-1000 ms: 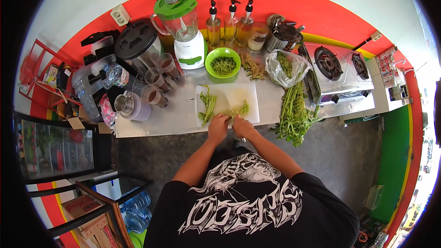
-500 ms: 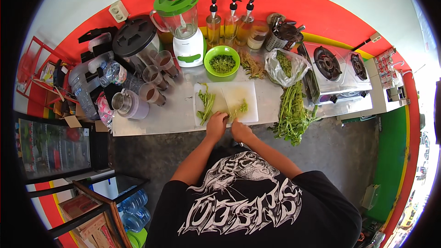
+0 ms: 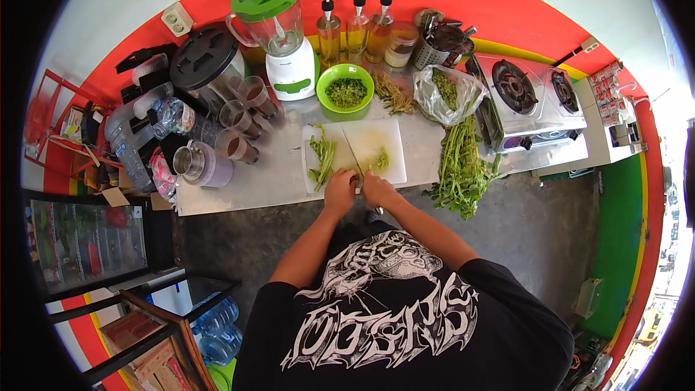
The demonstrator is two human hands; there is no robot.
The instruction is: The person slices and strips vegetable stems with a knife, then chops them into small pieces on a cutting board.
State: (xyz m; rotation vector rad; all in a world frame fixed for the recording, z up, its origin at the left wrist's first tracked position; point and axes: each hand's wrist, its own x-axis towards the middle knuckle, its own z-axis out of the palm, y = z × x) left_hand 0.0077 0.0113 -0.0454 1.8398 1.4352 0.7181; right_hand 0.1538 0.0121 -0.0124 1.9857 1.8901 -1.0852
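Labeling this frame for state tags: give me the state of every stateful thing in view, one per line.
blender: lid on, jar nearly empty
green bowl: filled with chopped greens
cutting board: stems on left, chopped bits on right
plastic bag: open, greens inside
gas stove: burners bare, no flame seen
pump bottles: upright, capped
left hand: at board's near edge
right hand: closed, knife grip unclear

Bright even daylight, sharp centre, strong fisheye bending at rim.

Both bare forearms reach forward from the lower edge and converge. The left hand point(image 3: 339, 190) and right hand point(image 3: 376, 188) sit close together, fingers curled, knuckles up.
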